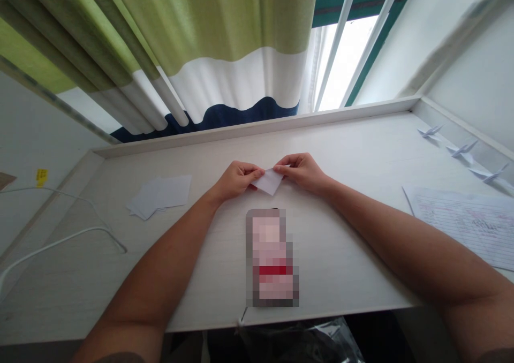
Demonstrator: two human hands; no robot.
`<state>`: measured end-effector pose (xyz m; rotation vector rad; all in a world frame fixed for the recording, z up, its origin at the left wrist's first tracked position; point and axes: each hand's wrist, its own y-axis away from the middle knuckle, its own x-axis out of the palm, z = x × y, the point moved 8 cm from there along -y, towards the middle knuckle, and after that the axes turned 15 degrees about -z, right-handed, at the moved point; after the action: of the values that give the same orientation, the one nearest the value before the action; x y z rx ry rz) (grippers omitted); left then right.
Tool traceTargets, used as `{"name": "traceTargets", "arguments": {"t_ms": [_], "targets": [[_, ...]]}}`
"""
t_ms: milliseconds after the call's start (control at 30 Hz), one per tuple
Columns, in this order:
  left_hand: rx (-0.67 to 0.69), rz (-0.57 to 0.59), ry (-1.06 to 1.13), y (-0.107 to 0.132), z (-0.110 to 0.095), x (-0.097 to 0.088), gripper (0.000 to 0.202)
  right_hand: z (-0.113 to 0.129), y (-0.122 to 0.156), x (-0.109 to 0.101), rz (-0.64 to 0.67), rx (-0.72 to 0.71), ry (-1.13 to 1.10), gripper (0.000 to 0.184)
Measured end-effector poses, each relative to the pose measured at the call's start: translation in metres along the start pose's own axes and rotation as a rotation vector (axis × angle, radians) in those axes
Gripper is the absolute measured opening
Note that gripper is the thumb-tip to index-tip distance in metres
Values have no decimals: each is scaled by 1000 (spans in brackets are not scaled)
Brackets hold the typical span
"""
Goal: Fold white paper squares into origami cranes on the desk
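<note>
A small folded white paper (268, 181) is held between both hands just above the white desk (345, 154). My left hand (235, 179) pinches its left edge, fingers closed. My right hand (302, 171) pinches the upper right corner with thumb and fingertips. Both forearms reach in from the near edge. A blurred-out flat object (271, 257) lies on the desk right below the paper, between my arms.
A stack of white paper squares (159, 195) lies at the left. Three folded paper cranes (461, 149) line the right wall. A lined written sheet (466, 221) lies at right. A white cable (60, 240) runs at far left. Curtain (193, 47) and window behind.
</note>
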<state>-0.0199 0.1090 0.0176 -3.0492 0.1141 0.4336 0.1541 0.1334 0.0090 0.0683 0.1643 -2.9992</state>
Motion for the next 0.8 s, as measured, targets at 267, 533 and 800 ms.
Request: {"name": "traceTargets", "arguments": {"t_ms": [267, 533, 800], "targets": [[-57, -16, 68, -2, 3, -8, 52, -11, -5, 0, 21, 112, -200, 53], [-88, 46, 164, -1, 9, 0, 56, -10, -4, -2, -67, 101, -206, 54], [-114, 6, 152, -1, 13, 3, 60, -9, -3, 2, 0, 154, -233, 53]]}}
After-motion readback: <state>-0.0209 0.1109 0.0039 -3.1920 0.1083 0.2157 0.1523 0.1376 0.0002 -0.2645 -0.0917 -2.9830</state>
